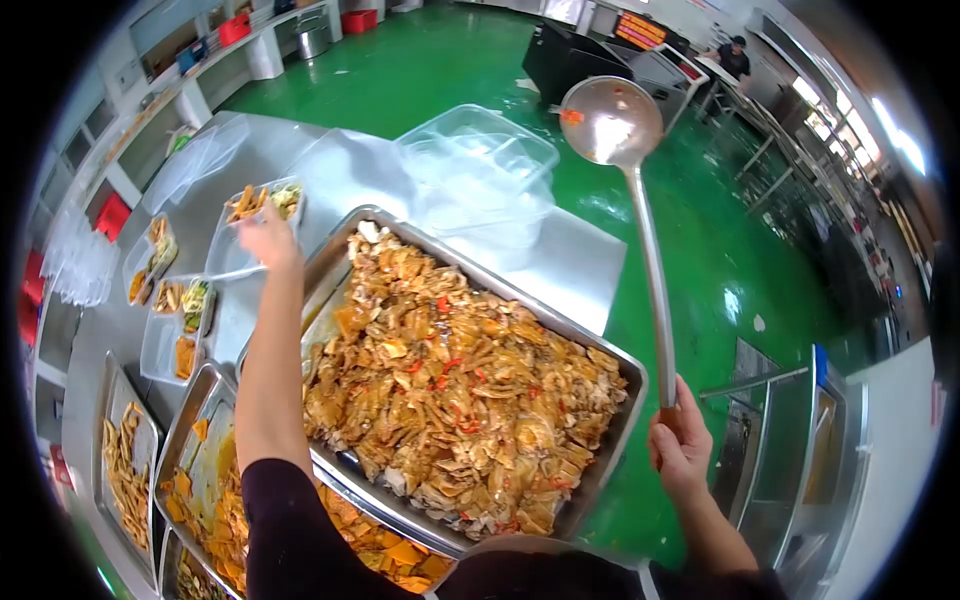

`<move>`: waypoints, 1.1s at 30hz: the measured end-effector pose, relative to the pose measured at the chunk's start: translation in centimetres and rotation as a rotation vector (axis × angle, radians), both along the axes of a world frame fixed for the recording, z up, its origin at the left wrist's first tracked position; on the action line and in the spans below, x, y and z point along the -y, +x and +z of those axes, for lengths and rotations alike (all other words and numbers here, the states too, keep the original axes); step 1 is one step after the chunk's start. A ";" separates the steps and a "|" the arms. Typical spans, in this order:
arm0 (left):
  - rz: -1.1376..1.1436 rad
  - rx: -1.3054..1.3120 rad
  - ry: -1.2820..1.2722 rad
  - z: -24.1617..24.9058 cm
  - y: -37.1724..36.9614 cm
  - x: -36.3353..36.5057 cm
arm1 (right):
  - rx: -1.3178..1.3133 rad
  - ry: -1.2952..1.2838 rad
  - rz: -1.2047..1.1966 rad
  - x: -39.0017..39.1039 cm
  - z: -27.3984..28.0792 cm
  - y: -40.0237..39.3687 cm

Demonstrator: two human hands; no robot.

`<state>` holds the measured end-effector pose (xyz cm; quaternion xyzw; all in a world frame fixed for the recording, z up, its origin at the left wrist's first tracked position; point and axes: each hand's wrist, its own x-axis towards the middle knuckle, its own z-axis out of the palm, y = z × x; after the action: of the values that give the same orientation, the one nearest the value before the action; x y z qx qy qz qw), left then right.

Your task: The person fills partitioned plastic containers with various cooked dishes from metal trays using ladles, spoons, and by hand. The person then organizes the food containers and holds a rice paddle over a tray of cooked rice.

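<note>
My right hand (pixel 682 445) is wrapped round the wooden grip of a long metal ladle (pixel 652 280). The ladle stands upright with its bowl at the top and a small orange scrap stuck to it. My left hand (pixel 270 240) reaches over a clear compartment food container (pixel 232 262) and overlaps it; motion smears the fingers. Cut strips and pale green vegetables sit in that container's far compartments. Between my arms lies a deep steel tray (pixel 625 440) heaped with saucy sliced food and red pepper bits (pixel 470 390).
More filled containers (pixel 160 340) stand at the left. Trays of strips (pixel 103 470) and orange slices (pixel 205 385) line the near left. Stacked clear containers (pixel 480 200) sit behind the big tray, lids (pixel 195 165) at far left. A person (pixel 733 62) is far back right.
</note>
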<state>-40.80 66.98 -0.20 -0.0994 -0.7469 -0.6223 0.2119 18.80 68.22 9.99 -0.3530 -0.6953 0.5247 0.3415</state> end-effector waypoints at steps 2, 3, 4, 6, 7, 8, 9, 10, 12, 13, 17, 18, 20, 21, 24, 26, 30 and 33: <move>-0.377 0.313 0.003 2.2 7.2 -5.0 | -0.003 -0.023 -0.013 -0.2 0.3 1.0; -0.525 0.473 -0.030 4.5 12.3 -7.3 | -0.018 -0.028 -0.025 -0.1 0.2 1.6; -0.629 0.645 -0.156 3.5 12.8 -9.9 | -0.035 -0.030 -0.033 -0.2 -0.1 2.2; -0.675 0.741 -0.158 4.6 16.6 -12.8 | -0.066 -0.054 -0.044 -0.6 0.1 3.4; -0.676 0.689 -0.242 5.4 17.9 -13.5 | -0.080 -0.071 -0.042 -0.8 0.3 4.4; -0.682 0.687 -0.224 4.5 18.0 -14.5 | -0.095 -0.092 -0.030 -0.9 0.4 5.4; -0.682 0.682 -0.205 2.2 17.3 -16.0 | -0.112 -0.113 -0.011 -1.3 0.3 6.3; -0.674 0.674 -0.187 0.7 16.7 -17.3 | -0.147 -0.117 0.028 -1.9 -0.1 7.5; -0.740 0.597 -0.231 -0.2 15.8 -17.0 | -0.137 -0.099 0.001 -3.3 -1.2 9.6; -0.633 0.549 -0.217 0.0 16.1 -16.2 | -0.121 -0.119 0.007 -3.7 -1.7 10.2; -0.795 0.410 0.318 7.1 23.5 -7.5 | -0.179 -0.051 -0.017 -5.4 -3.1 12.1; -0.818 0.384 0.411 7.7 24.4 -4.6 | -0.167 -0.021 0.010 -5.7 -2.7 12.2; -0.784 0.531 0.614 12.1 28.7 3.2 | -0.139 0.005 0.093 -6.2 -2.8 12.8; -0.772 0.532 0.651 13.8 29.8 7.1 | -0.153 0.045 0.116 -6.8 -2.6 12.3; -0.633 0.419 0.603 17.1 34.0 18.6 | -0.109 0.006 0.321 -7.1 -2.2 10.8; -0.585 0.357 0.628 17.5 36.9 26.1 | -0.041 0.051 0.461 -7.1 -2.5 8.6; -0.433 0.428 0.919 18.0 44.1 36.1 | 0.147 0.383 0.635 -6.2 -3.5 1.7; -0.622 0.536 1.006 15.6 49.0 42.4 | 0.397 0.675 0.670 -5.3 -3.7 -3.5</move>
<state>8.19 24.61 15.37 -0.0408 -0.3277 -0.9317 -0.1512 15.29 73.54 6.31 -0.0739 -0.9523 0.2744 0.1112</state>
